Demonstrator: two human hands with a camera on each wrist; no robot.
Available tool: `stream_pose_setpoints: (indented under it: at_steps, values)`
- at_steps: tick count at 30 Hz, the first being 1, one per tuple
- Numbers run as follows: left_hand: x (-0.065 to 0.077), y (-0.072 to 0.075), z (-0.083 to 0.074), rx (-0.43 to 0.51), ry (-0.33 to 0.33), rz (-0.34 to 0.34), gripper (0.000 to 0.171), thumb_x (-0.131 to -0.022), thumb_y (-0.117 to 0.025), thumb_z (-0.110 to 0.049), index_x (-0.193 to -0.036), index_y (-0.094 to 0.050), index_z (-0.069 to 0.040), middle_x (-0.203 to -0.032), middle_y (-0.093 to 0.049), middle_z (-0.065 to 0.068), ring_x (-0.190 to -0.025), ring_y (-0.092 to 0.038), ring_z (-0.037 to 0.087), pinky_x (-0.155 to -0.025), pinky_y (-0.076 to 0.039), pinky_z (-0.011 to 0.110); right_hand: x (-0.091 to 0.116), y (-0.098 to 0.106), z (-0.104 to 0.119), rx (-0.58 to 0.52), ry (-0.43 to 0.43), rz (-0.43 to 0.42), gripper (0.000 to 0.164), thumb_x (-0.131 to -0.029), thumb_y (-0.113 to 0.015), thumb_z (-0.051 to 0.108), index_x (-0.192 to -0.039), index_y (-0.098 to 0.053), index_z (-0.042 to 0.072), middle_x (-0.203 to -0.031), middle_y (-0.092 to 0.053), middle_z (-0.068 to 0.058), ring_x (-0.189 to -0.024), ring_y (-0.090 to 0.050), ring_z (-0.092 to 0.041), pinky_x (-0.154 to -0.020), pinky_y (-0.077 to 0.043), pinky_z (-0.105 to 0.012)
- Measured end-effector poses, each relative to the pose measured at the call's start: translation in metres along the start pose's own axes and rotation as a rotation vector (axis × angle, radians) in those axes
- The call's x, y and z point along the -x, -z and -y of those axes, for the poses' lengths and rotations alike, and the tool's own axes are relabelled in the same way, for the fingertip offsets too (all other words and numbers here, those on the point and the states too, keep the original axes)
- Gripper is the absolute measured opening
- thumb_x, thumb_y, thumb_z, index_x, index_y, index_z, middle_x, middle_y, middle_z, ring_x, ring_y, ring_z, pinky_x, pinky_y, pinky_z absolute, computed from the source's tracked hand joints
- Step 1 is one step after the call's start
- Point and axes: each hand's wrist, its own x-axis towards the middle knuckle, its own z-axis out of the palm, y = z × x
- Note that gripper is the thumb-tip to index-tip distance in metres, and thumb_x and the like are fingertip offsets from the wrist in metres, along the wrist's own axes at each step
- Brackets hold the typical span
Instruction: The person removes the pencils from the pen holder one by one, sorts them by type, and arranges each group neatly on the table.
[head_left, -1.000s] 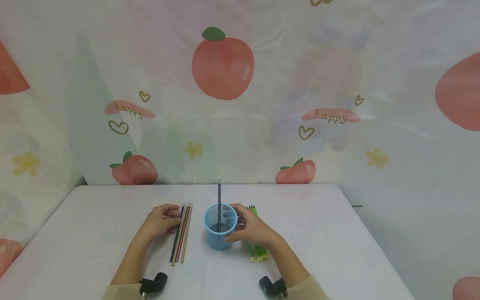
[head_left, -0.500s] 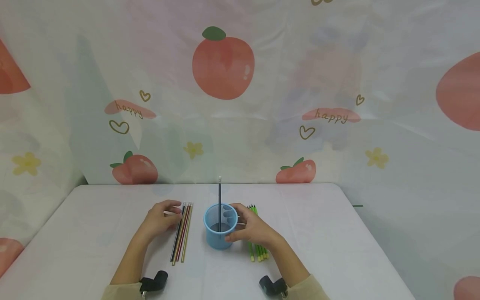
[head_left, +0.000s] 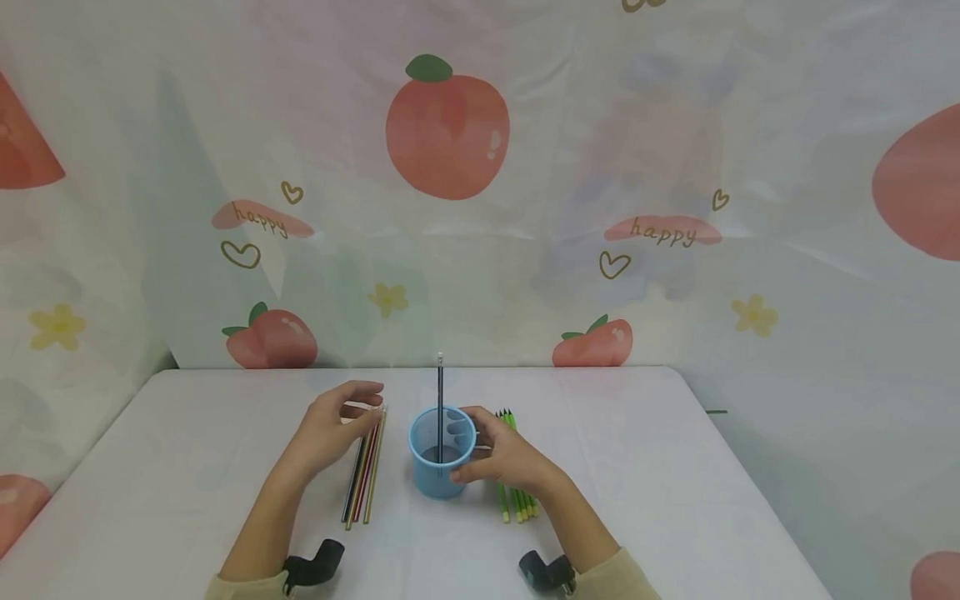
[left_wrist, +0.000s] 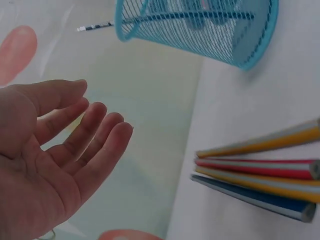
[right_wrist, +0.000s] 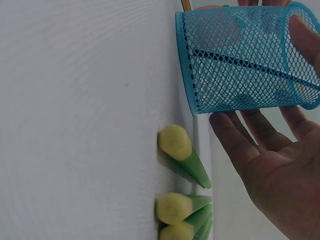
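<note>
A light-blue mesh pencil cup (head_left: 437, 483) stands upright on the table, with one dark striped pencil (head_left: 440, 387) upright in it. My right hand (head_left: 513, 457) holds the cup from its right side, thumb in front and fingers behind. My left hand (head_left: 326, 435) hovers at the far ends of a row of dark, yellow and red striped pencils (head_left: 362, 487) left of the cup. In the left wrist view the left hand (left_wrist: 60, 160) has loosely bent fingers with nothing between them. Its wrist covers none of the pencils (left_wrist: 260, 167) there.
Several green pencils (head_left: 519, 504) with yellowish ends lie right of the cup, partly hidden under the right hand. A white cloth covers the table (head_left: 637, 500). Behind it hangs a fruit-patterned curtain (head_left: 525, 275). Black camera mounts (head_left: 315, 565) sit on both wrists.
My left hand has risen from beside the striped pencils and shifted right and away, over their far ends. The right hand and the cup have stayed in place.
</note>
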Motion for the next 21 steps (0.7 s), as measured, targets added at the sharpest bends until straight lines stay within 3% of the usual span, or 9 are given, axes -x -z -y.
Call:
stream_pose_setpoints:
  at_steps: [5, 10, 16, 21]
  values:
    - [0.005, -0.003, -0.018, 0.010, -0.117, -0.031, 0.038, -0.095, -0.069, -0.020, -0.132, -0.060, -0.016, -0.129, -0.064, 0.008, -0.115, -0.065, 0.030, -0.094, -0.057, 0.049, 0.000, 0.000, 0.000, 0.002, 0.001, 0.000, 0.079, -0.076, -0.086, 0.012, -0.144, -0.046, 0.013, -0.140, -0.056, -0.007, -0.134, -0.050, -0.035, -0.110, -0.044, -0.053]
    - [0.008, -0.012, -0.027, 0.026, -0.183, -0.052, 0.038, -0.096, -0.068, -0.024, -0.132, -0.060, -0.019, -0.134, -0.061, 0.004, -0.118, -0.063, 0.027, -0.095, -0.056, 0.050, 0.000, -0.001, -0.001, 0.007, -0.001, -0.003, 0.078, -0.077, -0.086, 0.011, -0.144, -0.046, 0.013, -0.140, -0.057, -0.006, -0.134, -0.050, -0.034, -0.110, -0.044, -0.053]
    - [0.007, -0.024, -0.030, 0.023, -0.279, -0.003, 0.041, -0.096, -0.068, -0.030, -0.135, -0.060, -0.019, -0.143, -0.054, 0.005, -0.127, -0.057, 0.033, -0.094, -0.057, 0.049, 0.001, -0.001, 0.000, 0.024, -0.006, -0.010, 0.077, -0.078, -0.084, 0.010, -0.144, -0.044, 0.012, -0.143, -0.054, -0.010, -0.135, -0.049, -0.035, -0.109, -0.044, -0.054]
    - [0.007, -0.033, -0.031, -0.012, -0.317, 0.029, 0.047, -0.096, -0.068, -0.033, -0.138, -0.058, -0.017, -0.149, -0.049, 0.010, -0.130, -0.053, 0.035, -0.091, -0.058, 0.048, 0.000, -0.001, 0.000, 0.024, 0.000, -0.005, 0.077, -0.079, -0.084, 0.011, -0.145, -0.044, 0.011, -0.143, -0.055, -0.009, -0.135, -0.049, -0.035, -0.109, -0.044, -0.054]
